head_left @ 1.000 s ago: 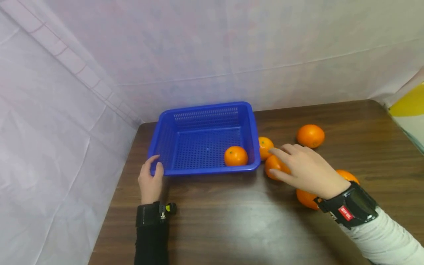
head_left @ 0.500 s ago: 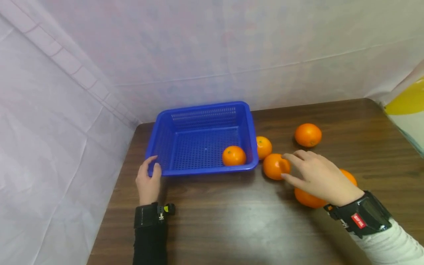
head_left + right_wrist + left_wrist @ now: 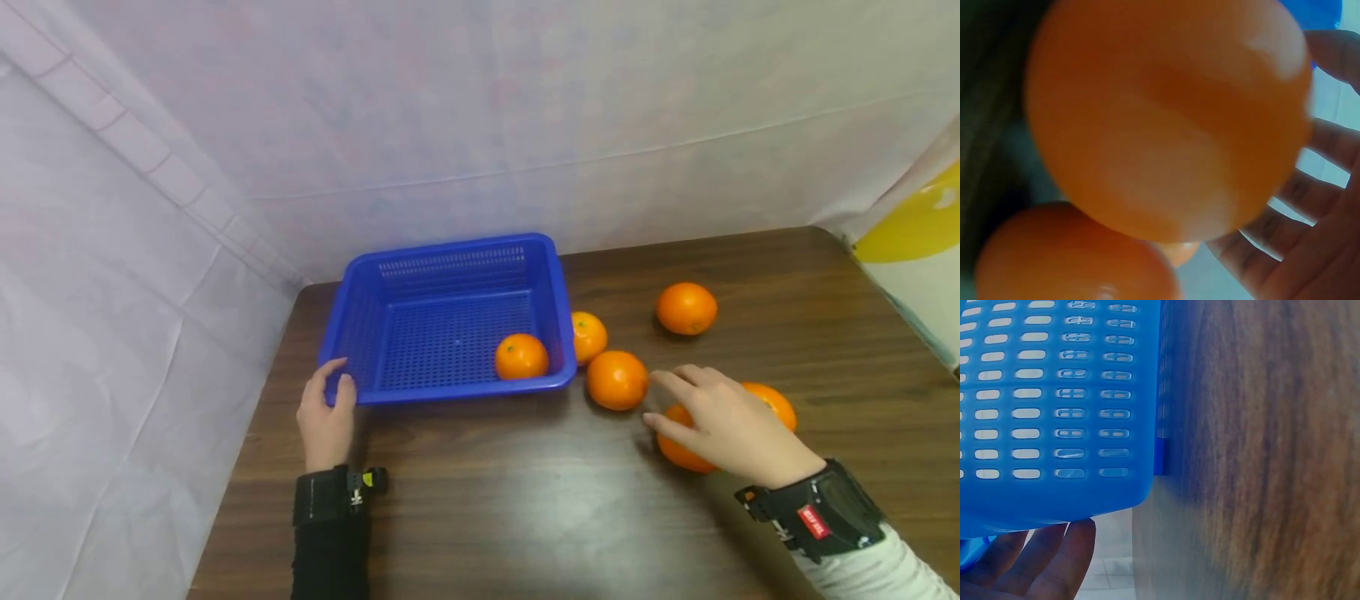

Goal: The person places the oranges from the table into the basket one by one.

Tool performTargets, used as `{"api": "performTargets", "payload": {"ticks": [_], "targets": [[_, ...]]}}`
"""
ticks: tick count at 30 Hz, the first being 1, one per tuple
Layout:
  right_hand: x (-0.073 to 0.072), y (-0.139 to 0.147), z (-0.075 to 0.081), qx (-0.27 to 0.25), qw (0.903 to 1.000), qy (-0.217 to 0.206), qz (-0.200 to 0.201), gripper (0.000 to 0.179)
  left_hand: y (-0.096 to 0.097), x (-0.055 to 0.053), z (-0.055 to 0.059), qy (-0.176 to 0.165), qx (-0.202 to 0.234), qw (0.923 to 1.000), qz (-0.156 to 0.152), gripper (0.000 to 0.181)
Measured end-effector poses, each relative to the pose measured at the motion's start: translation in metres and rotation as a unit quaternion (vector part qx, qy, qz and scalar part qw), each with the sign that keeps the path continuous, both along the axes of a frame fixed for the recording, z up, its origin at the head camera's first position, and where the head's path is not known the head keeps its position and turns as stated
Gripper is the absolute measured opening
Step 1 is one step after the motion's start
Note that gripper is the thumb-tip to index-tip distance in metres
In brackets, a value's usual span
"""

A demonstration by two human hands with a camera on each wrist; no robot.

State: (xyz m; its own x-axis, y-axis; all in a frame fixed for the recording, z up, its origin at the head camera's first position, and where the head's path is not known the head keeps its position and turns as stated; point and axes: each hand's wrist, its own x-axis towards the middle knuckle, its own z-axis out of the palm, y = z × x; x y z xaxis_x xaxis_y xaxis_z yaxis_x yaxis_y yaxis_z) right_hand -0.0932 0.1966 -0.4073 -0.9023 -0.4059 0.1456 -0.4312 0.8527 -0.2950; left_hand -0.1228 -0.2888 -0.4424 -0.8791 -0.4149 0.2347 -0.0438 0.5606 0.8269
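A blue plastic basket (image 3: 457,392) with slotted walls stands on the table, one orange (image 3: 521,357) lying inside at its front right. My left hand (image 3: 327,421) grips the basket's front left corner, thumb and fingers on either side of the rim; in the left wrist view its fingers (image 3: 1063,559) lie against the wall. My right hand (image 3: 723,425) hovers with spread, slightly bent fingers over a nearer orange (image 3: 682,446), partly covering it. That fruit looms large in the right wrist view, the fingers (image 3: 1329,140) beyond it. Just left of the fingertips sits another orange (image 3: 617,380).
A further orange (image 3: 588,337) sits against the basket's right side. One more orange (image 3: 686,308) lies toward the back, and another (image 3: 772,404) shows behind my right hand. White sheeting (image 3: 450,117) hangs along the wooden table's (image 3: 510,500) back and left.
My right hand has drawn back to the right and nearer, from the orange beside the basket to over the nearer one. My left hand stays on the basket corner. The head view has shifted slightly.
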Motion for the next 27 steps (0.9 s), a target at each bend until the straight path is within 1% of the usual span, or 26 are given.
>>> {"api": "performTargets", "payload": {"ticks": [5, 9, 13, 19, 27], "targets": [[0.001, 0.002, -0.009, -0.003, 0.9998, -0.019, -0.001, 0.052, 0.000, 0.001, -0.001, -0.008, 0.005, 1.0000, 0.003, 0.034], [0.003, 0.004, -0.016, -0.005, 0.9998, -0.018, 0.000, 0.051, 0.000, 0.000, -0.001, -0.011, 0.003, 0.9999, 0.004, 0.034], [0.006, 0.007, -0.021, -0.013, 0.9998, -0.012, -0.002, 0.048, 0.000, 0.000, 0.000, -0.007, 0.004, 1.0000, 0.003, 0.033], [0.009, 0.009, -0.024, -0.023, 0.9995, -0.020, -0.002, 0.048, 0.001, 0.000, 0.001, -0.008, 0.007, 0.9999, 0.004, 0.034], [0.015, 0.007, -0.029, -0.023, 0.9994, -0.027, -0.005, 0.051, 0.001, 0.000, 0.001, -0.003, 0.002, 1.0000, 0.005, 0.033]]}}
